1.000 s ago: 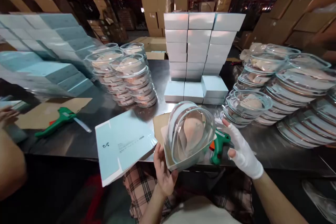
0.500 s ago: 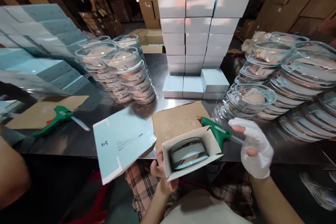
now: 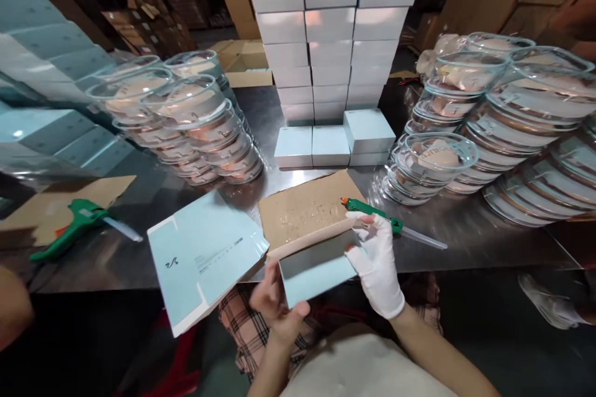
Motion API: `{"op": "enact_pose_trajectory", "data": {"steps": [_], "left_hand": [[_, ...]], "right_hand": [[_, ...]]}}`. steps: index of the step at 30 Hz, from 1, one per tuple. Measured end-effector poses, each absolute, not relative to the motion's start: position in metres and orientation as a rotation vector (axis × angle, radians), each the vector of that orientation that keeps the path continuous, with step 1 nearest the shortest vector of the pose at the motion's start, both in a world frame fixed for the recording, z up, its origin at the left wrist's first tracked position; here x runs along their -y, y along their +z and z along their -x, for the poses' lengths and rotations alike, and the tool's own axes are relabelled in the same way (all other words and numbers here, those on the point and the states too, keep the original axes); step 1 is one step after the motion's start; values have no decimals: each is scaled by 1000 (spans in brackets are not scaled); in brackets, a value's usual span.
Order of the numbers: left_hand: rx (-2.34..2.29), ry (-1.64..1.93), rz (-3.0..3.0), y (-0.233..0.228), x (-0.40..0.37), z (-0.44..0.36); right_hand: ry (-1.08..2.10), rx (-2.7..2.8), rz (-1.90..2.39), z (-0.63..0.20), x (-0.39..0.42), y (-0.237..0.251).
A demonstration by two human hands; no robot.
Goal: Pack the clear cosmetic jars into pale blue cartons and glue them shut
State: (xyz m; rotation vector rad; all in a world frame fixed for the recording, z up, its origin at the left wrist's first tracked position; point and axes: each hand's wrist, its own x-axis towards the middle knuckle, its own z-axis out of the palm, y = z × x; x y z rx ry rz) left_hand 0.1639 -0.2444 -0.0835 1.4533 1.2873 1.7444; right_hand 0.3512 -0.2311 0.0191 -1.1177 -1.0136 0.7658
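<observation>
now the pale blue carton (image 3: 316, 270) is turned with its side toward the camera, so the round glass dish that showed inside it half a second ago is hidden, and the box sits at the near edge of the steel table (image 3: 465, 242). meanwhile the bare left hand (image 3: 274, 304) grips the carton's lower left corner while the gloved right hand (image 3: 376, 260), up from hovering by the green glue gun (image 3: 372, 214), pinches the top flap against the right edge. judging by that, the packing looks nearly closed, just in front of the glue-spotted cardboard sheet (image 3: 302, 211).
</observation>
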Motion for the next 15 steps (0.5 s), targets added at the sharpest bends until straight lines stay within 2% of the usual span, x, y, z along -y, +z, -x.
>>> {"op": "enact_pose_trajectory", "data": {"steps": [4, 8, 10, 12, 15], "left_hand": [[-1056, 1802, -1963, -71, 228, -150], [-1002, 1806, -2087, -63, 213, -147], [-953, 1805, -2107, -60, 210, -150], [-886, 1810, -2098, -58, 213, -153], [-975, 1888, -2011, -59, 228, -149]], "right_hand": [[753, 1194, 1278, -386, 242, 19], [505, 1218, 2061, -433, 256, 12], [562, 1136, 2410, -441, 255, 5], [725, 996, 2441, -442, 247, -2], [852, 807, 2198, -442, 233, -11]]}}
